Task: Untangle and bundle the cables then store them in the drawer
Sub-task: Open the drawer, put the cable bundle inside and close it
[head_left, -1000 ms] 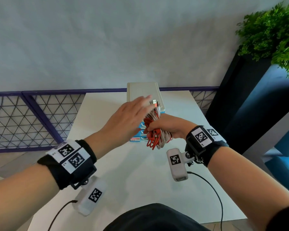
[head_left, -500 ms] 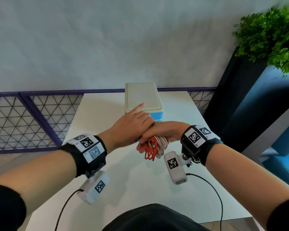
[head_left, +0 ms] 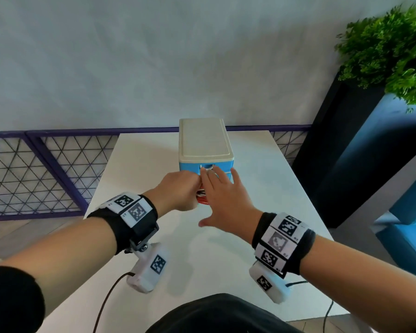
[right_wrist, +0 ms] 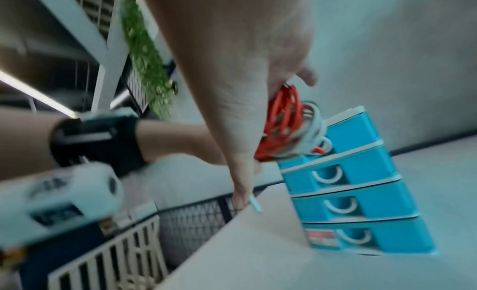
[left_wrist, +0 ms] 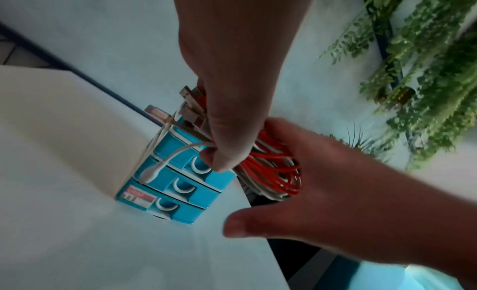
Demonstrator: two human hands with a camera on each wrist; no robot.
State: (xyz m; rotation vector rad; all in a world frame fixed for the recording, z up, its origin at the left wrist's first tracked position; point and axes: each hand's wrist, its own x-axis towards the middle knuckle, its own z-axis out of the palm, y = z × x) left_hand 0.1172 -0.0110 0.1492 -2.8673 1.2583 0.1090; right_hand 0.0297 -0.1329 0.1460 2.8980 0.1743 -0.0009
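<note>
At the blue plastic drawer unit [head_left: 205, 150], far table edge

Coiled red-and-white cable bundle [left_wrist: 271, 172] has passed to the clenched left hand [head_left: 178, 191]; right hand [head_left: 223, 200] now spread, released.

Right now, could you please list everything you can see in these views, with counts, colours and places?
cable bundle: one coil, red and white cables, held in front of the drawer unit's top drawer.
drawer unit: one, blue drawers with cream top, all drawers shut, on the table's far middle.
table: one, white, under everything.
plant: one, green, on a dark stand at far right.
railing: one, purple mesh, behind the table.
wrist cameras: two, white, under the wrists.
left hand: grips the cable bundle.
right hand: fingers spread, reaching toward the top drawer.
</note>
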